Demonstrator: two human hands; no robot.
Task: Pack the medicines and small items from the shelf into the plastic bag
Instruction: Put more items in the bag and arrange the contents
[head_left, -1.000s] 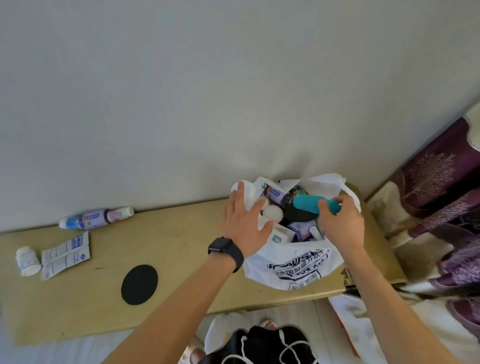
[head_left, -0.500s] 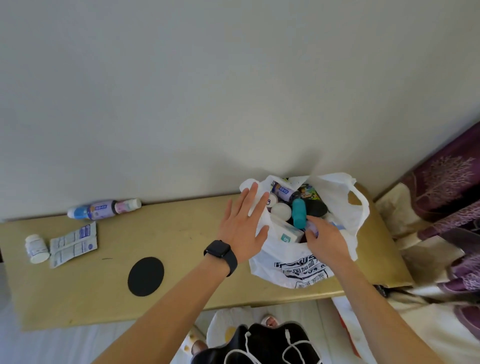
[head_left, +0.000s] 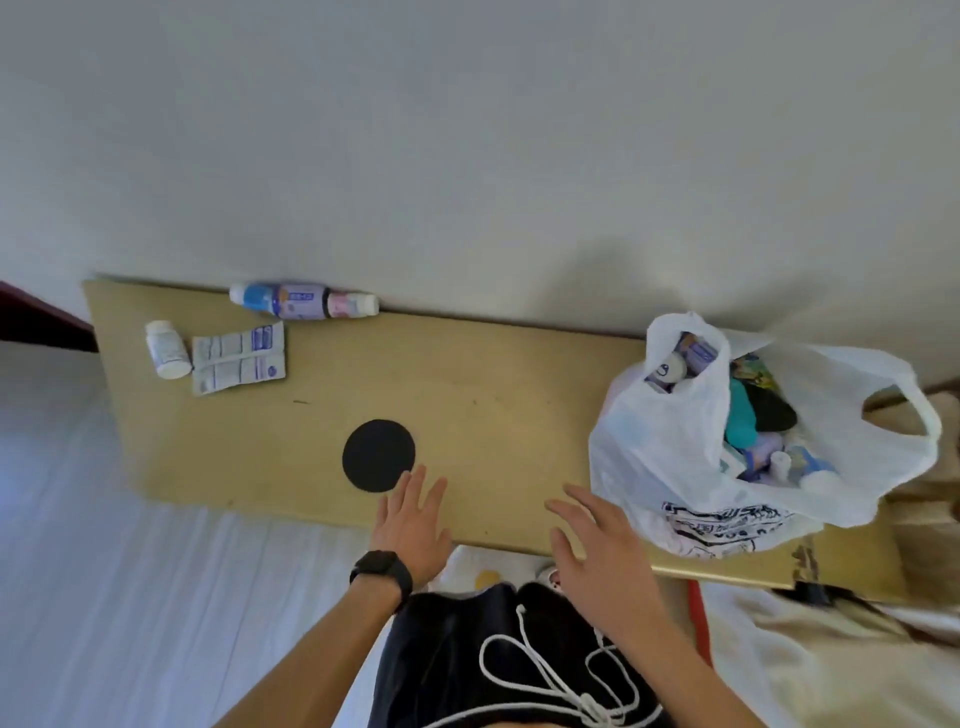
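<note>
Head view: both hands hovering over shelf (head_left: 493, 415) front edge, left hand (head_left: 413, 519) and right hand (head_left: 597, 540) empty, fingers spread. Bag (head_left: 665, 457) sitting open at shelf's right end, part filled. Bottle (head_left: 304, 300), jar (head_left: 166, 348) and sachets (head_left: 239, 358) lying at far left.

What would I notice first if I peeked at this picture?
Probably the white plastic bag stuffed with medicines, sitting at the right end of the wooden shelf. Then the black circle near the front edge, and both open hands, left hand and right hand, hovering empty.
</note>
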